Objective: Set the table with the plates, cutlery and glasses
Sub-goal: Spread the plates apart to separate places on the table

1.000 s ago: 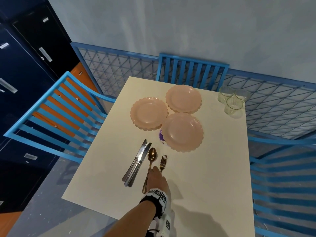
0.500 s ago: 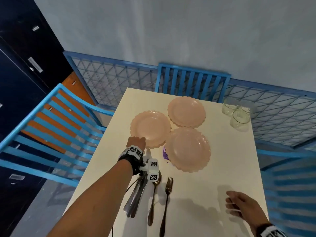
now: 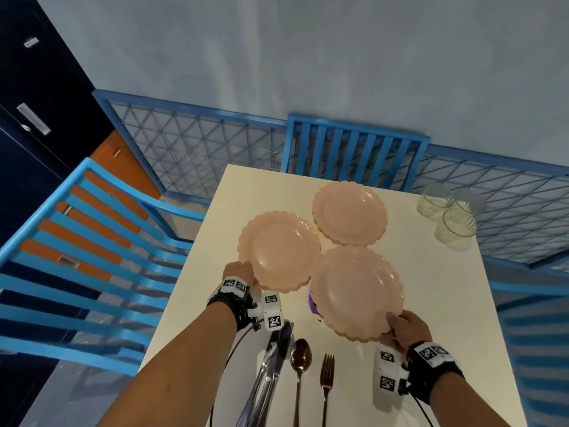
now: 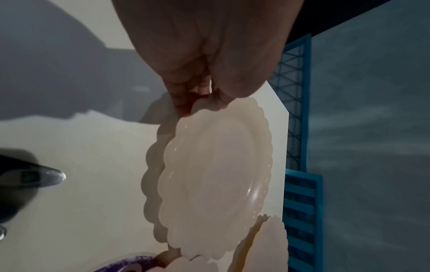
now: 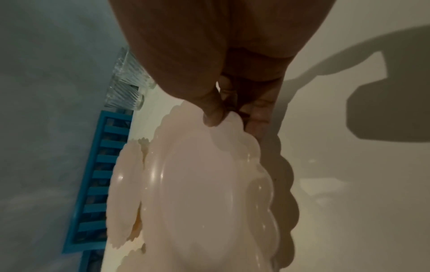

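Observation:
Three pink scalloped plates sit close together mid-table. My left hand pinches the near rim of the left plate; the left wrist view shows that plate with thumb and fingers on its edge. My right hand pinches the near rim of the front plate, thumb on top in the right wrist view. Both held plates cast offset shadows, so they look slightly raised. The far plate lies untouched. Two knives, a spoon and a fork lie near me. Three ribbed glasses stand at the far right corner.
The cream table has blue slatted chairs on the left, at the far end and on the right. A purple-edged object shows partly from under the front plate. A blue mesh railing runs behind.
My left hand has closed on the left plate's rim. My right hand has moved forward from the table's right side and taken hold of the front plate.

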